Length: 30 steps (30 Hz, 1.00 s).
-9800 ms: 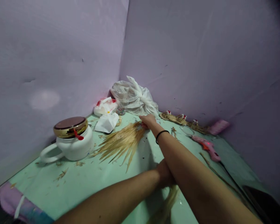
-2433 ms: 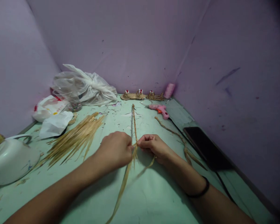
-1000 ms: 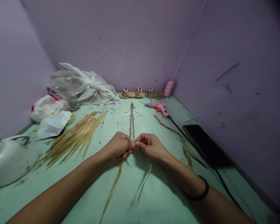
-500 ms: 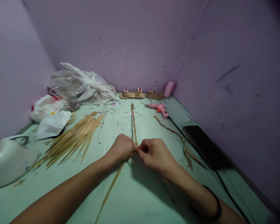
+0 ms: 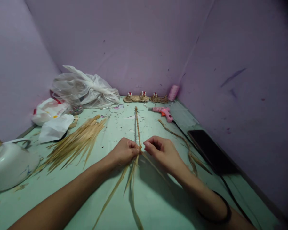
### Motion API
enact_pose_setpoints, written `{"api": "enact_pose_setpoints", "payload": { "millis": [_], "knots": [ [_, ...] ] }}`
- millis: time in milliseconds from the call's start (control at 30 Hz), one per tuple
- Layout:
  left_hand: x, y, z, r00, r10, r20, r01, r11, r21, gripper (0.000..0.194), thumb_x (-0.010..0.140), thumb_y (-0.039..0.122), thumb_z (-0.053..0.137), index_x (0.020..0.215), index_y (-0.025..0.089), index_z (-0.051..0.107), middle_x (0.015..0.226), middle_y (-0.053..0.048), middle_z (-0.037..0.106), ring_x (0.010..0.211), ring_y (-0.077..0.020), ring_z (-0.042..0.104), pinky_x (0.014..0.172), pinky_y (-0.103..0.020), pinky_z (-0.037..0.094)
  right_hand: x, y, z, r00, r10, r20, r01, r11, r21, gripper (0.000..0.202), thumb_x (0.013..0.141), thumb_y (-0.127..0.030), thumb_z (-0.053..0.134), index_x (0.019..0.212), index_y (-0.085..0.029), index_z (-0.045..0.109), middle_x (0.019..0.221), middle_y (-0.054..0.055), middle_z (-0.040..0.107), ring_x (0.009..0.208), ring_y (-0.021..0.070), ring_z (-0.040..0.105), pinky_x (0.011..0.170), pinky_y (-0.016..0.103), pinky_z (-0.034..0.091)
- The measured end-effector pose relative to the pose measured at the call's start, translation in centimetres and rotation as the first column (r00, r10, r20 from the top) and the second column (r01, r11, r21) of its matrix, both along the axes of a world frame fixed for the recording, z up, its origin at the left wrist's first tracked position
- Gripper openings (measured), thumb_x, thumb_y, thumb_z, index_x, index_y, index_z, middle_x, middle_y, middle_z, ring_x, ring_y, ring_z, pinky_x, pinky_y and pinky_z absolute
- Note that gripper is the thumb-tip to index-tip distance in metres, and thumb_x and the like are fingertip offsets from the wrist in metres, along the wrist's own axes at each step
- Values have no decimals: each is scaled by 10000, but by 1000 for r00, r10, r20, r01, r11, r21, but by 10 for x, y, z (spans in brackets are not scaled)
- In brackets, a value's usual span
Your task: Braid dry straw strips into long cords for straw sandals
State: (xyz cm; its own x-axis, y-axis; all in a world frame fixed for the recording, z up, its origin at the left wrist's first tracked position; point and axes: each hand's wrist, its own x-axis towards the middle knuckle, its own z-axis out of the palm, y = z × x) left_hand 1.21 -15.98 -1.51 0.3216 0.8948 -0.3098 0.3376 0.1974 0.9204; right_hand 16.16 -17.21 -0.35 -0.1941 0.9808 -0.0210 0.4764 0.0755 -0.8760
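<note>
A thin braid of dried fibre (image 5: 138, 127) runs from the far middle of the table toward me. My left hand (image 5: 126, 150) pinches its near end between thumb and fingers. Loose flat strands (image 5: 133, 179) fan out below that pinch toward the near edge, and one slants off to the right under my right hand. Just right of the braid, my right hand (image 5: 159, 148) is raised off it, thumb and forefinger close to each other; whether a fibre lies between them is too small to tell.
Dried strips (image 5: 78, 140) lie left, beside a white bowl (image 5: 13, 166) and plastic bags (image 5: 93, 88). Beaded woven pieces (image 5: 136, 97) and a pink spool (image 5: 173, 92) stand at the back. A pink glue gun (image 5: 164, 112), twisted fibre (image 5: 175, 132) and dark phone (image 5: 211, 150) lie right.
My right hand has come off the braid's near end and moved slightly right and up. More loose strands now show below my left hand, which keeps its pinch.
</note>
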Motion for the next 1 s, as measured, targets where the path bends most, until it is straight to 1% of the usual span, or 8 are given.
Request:
{"api": "enact_pose_setpoints", "payload": {
  "millis": [100, 167, 267, 467, 667, 833, 933, 1000],
  "knots": [
    [-1, -2, -4, 1000, -1, 12, 1, 1000, 14, 98, 559, 211, 466, 494, 137, 473, 404, 49, 364, 390, -48, 272, 413, -207, 178, -5, 6, -1, 952, -38, -305, -88, 916, -391, 57, 668, -206, 515, 691, -156, 529, 570, -6, 523, 488, 95, 466, 454, 212, 317],
    [-1, -3, -5, 1000, 7, 11, -8, 1000, 16, 114, 568, 220, 469, 488, 139, 466, 399, 47, 366, 383, -46, 263, 408, -207, 174, -9, 6, -5, 915, -68, -397, -158, 846, -509, 38, 650, -177, 515, 682, -158, 506, 478, -51, 438, 392, 63, 381, 398, 194, 261],
    [-1, -3, -4, 1000, 11, 1, -11, 1000, 13, 126, 571, 221, 473, 474, 143, 456, 388, 45, 366, 376, -45, 263, 404, -205, 172, -10, 8, -14, 939, -65, -338, -98, 891, -443, 78, 618, -169, 551, 575, -152, 488, 392, -81, 354, 342, 32, 261, 372, 187, 192],
    [-1, -2, 4, 994, -38, -106, 41, 999, 24, 172, 593, 232, 482, 454, 132, 494, 375, 25, 403, 355, -47, 280, 393, -207, 187, -7, 13, -27, 945, -47, -323, -50, 957, -285, 97, 567, -207, 589, 529, -139, 531, 455, -24, 501, 414, 58, 387, 410, 189, 283],
    [-8, -3, 10, 980, -58, -189, 24, 985, -173, 190, 610, 279, 489, 486, 141, 528, 309, 30, 372, 283, -66, 264, 343, -217, 162, -9, 10, -31, 934, -64, -352, -43, 957, -288, 59, 560, -177, 573, 533, -129, 552, 450, -30, 502, 407, 49, 376, 412, 186, 281],
    [-7, -10, 17, 969, -3, -246, -20, 996, -91, 177, 582, 245, 517, 445, 133, 514, 349, 21, 410, 344, -61, 300, 387, -211, 214, -12, 8, -28, 920, -60, -386, -75, 943, -324, 78, 561, -181, 571, 509, -129, 544, 451, -9, 536, 418, 61, 415, 428, 194, 294],
    [1, -20, 18, 957, 36, -287, -61, 995, -79, 233, 631, 243, 471, 422, 142, 488, 359, 7, 417, 356, -69, 311, 405, -219, 240, -14, 6, -26, 885, -117, -450, -70, 923, -377, 72, 559, -192, 584, 547, -125, 559, 493, 9, 575, 438, 74, 455, 439, 199, 314],
    [8, -28, 17, 927, 43, -372, -44, 999, 7, 271, 677, 253, 427, 448, 140, 517, 401, -20, 469, 378, -85, 359, 427, -227, 270, -14, 5, -26, 862, -170, -478, -47, 911, -409, 75, 548, -187, 598, 565, -121, 567, 497, 5, 574, 437, 70, 451, 439, 197, 312]
  ]
}}
